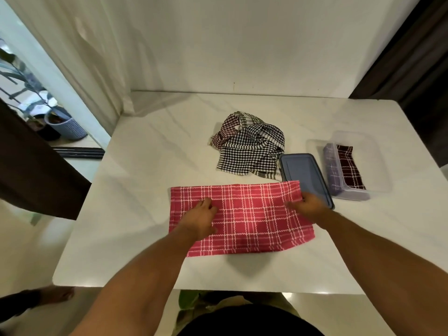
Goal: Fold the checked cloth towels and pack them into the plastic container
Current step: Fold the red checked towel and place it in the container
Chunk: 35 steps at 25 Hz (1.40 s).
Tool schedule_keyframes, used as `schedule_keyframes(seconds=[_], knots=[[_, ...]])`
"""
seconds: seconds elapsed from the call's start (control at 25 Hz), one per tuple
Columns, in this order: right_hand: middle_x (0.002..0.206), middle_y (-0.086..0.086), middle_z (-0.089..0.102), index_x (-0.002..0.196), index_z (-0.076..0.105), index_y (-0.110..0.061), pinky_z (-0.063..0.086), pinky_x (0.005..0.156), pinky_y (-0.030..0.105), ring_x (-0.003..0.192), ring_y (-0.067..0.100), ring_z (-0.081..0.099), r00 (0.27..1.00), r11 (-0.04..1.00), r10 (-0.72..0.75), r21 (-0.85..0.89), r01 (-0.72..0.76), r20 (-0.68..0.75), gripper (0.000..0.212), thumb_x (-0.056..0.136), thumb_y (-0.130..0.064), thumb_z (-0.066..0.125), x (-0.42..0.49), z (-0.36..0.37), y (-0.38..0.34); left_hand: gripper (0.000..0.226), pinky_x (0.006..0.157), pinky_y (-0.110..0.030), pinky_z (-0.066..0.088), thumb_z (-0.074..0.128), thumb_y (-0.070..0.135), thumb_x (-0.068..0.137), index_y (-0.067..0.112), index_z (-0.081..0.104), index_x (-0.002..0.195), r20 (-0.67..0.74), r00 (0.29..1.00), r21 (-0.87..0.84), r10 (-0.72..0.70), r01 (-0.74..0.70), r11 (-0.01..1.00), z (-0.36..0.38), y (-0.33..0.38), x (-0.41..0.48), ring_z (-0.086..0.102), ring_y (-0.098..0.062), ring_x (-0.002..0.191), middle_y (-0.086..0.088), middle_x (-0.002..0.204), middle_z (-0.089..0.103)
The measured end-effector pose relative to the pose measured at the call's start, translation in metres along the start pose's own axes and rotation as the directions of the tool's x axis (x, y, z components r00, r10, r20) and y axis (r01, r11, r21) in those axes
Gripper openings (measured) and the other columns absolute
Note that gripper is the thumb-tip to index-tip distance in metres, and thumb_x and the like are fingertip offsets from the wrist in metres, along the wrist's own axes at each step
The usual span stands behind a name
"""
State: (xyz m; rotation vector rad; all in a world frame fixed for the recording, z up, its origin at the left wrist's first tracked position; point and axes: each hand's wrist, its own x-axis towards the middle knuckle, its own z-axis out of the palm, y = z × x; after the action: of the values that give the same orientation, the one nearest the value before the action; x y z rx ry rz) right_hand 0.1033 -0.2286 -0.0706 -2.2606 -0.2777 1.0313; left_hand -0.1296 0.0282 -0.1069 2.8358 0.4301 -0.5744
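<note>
A pink checked towel (249, 214) lies folded into a wide strip on the white table (145, 190) in front of me. My left hand (202, 218) rests flat on its left part, fingers spread. My right hand (306, 206) grips the towel's right edge near the top corner. Behind it sits a loose heap of black-and-white and dark red checked towels (249, 147). At the right stands the clear plastic container (363, 163) holding a folded purple towel (333, 170) and a folded maroon towel (350, 167).
The container's blue lid (303, 173) lies flat between the heap and the container, just beyond my right hand. A white wall backs the table. Dark curtains hang at the far left and right. A person's foot (55, 294) shows on the floor at lower left.
</note>
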Motion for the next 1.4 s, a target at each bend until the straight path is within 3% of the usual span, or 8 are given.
schedule_keyframes(seconds=[0.12,0.32,0.48,0.68,0.84,1.12,1.28,1.4], knots=[[0.091,0.009,0.075,0.092,0.070,-0.016,0.059,0.083,0.046,0.082,0.026,0.073,0.998,0.987,0.066,-0.146,-0.067,-0.011,0.010,0.087,-0.024,0.072,-0.004,-0.003,-0.003,0.084,0.115,-0.053,0.028,0.069,0.058,0.079,0.018,0.036,0.145,-0.099,0.990,0.049,-0.103,0.108,0.993,0.000,-0.001,-0.003,0.029,-0.030,0.142,-0.009,0.154,0.029],[0.091,0.019,0.072,0.109,0.062,-0.003,0.061,0.071,0.045,0.072,0.032,0.072,0.999,0.963,0.037,0.267,-0.037,0.003,0.019,0.093,-0.014,0.062,-0.017,0.008,-0.066,0.090,0.113,-0.058,0.029,0.063,0.067,0.078,0.024,0.028,0.149,-0.006,0.975,-0.037,-0.220,0.220,0.975,0.002,-0.013,-0.008,0.023,-0.032,0.144,-0.009,0.158,0.021],[0.091,0.018,0.068,0.107,0.048,-0.009,0.060,0.075,0.052,0.087,0.043,0.072,0.987,0.948,-0.049,0.319,-0.003,0.155,0.023,0.092,-0.008,0.065,-0.036,0.058,-0.124,0.086,0.113,-0.053,0.031,0.061,0.063,0.081,0.027,0.028,0.151,0.002,0.991,-0.067,-0.132,0.132,0.989,0.005,-0.007,-0.009,0.023,-0.030,0.144,-0.006,0.160,0.018],[0.082,0.008,0.066,0.116,0.053,-0.011,0.046,0.042,0.026,0.053,0.015,0.062,0.981,0.981,-0.171,0.110,0.161,0.088,0.029,0.089,-0.006,0.062,-0.036,0.138,-0.145,0.051,0.103,-0.044,0.044,0.061,0.034,0.086,0.019,0.050,0.133,-0.138,0.983,-0.120,-0.123,0.107,0.987,0.005,-0.015,-0.017,0.044,-0.026,0.126,-0.006,0.141,0.044],[0.089,0.002,0.067,0.106,0.053,-0.016,0.058,0.056,0.034,0.073,0.021,0.070,0.964,0.968,-0.252,-0.001,0.253,0.082,0.021,0.089,-0.009,0.062,-0.038,0.177,-0.146,0.036,0.094,-0.043,0.050,0.055,0.030,0.093,0.022,0.053,0.128,-0.146,0.938,-0.186,-0.315,0.286,0.940,0.015,-0.032,-0.024,0.047,-0.025,0.118,-0.005,0.135,0.047],[0.088,-0.002,0.062,0.127,0.045,-0.011,0.050,0.048,0.021,0.070,0.016,0.067,0.939,0.923,-0.313,-0.186,0.336,0.142,0.037,0.092,-0.011,0.058,-0.030,0.221,-0.141,0.027,0.094,-0.035,0.052,0.052,0.034,0.093,0.026,0.064,0.116,-0.110,0.953,-0.438,-0.284,0.210,0.874,0.021,-0.050,-0.024,0.057,-0.018,0.103,0.002,0.125,0.056],[0.093,0.003,0.064,0.125,0.045,-0.010,0.056,0.055,0.028,0.075,0.020,0.067,0.938,0.907,-0.295,-0.257,0.335,0.182,0.037,0.090,-0.010,0.057,-0.020,0.233,-0.139,0.016,0.084,-0.030,0.051,0.054,0.019,0.092,0.020,0.068,0.099,-0.090,0.929,-0.611,-0.359,0.234,0.757,0.011,-0.054,-0.022,0.063,-0.021,0.093,0.001,0.102,0.064],[0.100,0.005,0.065,0.125,0.047,-0.012,0.057,0.065,0.031,0.081,0.021,0.067,0.912,0.868,-0.332,-0.301,0.395,0.240,0.035,0.091,-0.011,0.056,-0.014,0.239,-0.139,0.022,0.087,-0.034,0.053,0.053,0.013,0.094,0.017,0.071,0.106,-0.052,0.874,-0.740,-0.483,0.291,0.606,0.006,-0.063,-0.016,0.066,-0.022,0.094,-0.003,0.105,0.071]])
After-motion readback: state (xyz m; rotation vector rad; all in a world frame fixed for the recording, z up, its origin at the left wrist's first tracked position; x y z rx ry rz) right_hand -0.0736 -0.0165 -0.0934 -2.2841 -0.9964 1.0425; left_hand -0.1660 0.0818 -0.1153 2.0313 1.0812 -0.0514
